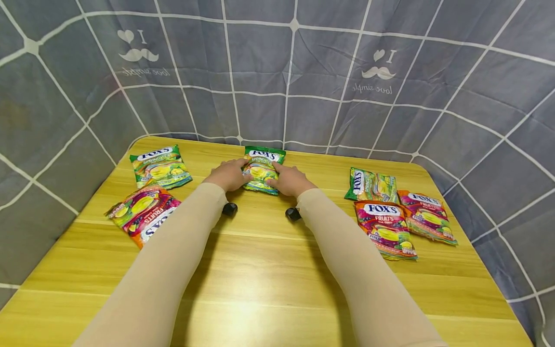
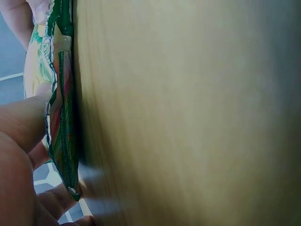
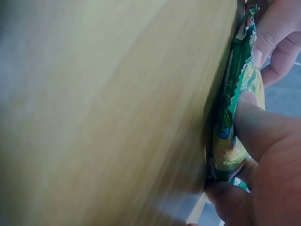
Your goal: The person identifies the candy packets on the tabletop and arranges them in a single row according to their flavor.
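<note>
While both our hands pinch the green Fox's candy bag (image 1: 263,169) at 12 o'clock — left hand (image 1: 229,174) and right hand (image 1: 289,180) on opposite edges — it lies on the wooden table (image 1: 269,270).

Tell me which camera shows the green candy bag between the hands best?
The head view: it shows the green bag whole, label up on the table, the left hand and right hand gripping its sides. Both wrist views catch only its edge, close and blurred, with fingers on it.
</note>
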Tool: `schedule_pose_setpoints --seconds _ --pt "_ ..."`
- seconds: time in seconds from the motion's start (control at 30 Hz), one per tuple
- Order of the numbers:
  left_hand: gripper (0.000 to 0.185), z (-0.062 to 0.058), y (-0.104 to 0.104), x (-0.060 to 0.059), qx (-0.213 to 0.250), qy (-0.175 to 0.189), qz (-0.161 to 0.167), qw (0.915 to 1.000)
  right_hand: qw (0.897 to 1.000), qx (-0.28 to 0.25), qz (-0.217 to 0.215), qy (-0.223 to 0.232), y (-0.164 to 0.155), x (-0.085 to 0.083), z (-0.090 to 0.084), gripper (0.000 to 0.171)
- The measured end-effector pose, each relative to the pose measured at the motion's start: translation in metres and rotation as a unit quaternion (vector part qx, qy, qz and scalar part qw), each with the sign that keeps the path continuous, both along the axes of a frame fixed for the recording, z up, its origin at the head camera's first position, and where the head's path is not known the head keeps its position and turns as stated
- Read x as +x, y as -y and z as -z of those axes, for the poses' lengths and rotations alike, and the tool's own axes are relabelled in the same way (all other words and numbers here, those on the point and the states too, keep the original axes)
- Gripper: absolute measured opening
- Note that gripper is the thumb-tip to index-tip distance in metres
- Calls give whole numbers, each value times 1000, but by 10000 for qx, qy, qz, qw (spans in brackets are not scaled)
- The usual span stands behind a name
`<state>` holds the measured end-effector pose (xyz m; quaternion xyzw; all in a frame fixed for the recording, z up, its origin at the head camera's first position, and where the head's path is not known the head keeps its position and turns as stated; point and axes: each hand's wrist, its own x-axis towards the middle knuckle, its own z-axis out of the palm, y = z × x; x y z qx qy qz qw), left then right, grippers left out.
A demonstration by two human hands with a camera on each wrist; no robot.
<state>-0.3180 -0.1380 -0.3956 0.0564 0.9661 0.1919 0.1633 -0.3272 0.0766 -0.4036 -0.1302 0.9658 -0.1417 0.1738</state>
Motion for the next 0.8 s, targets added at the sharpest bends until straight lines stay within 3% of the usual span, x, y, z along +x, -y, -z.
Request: schedule_pose_setpoints --seconds 0.8 --pt "75 2 0 -1 62 38 -75 9999 9997 -171 160 -56 3 1 2 79"
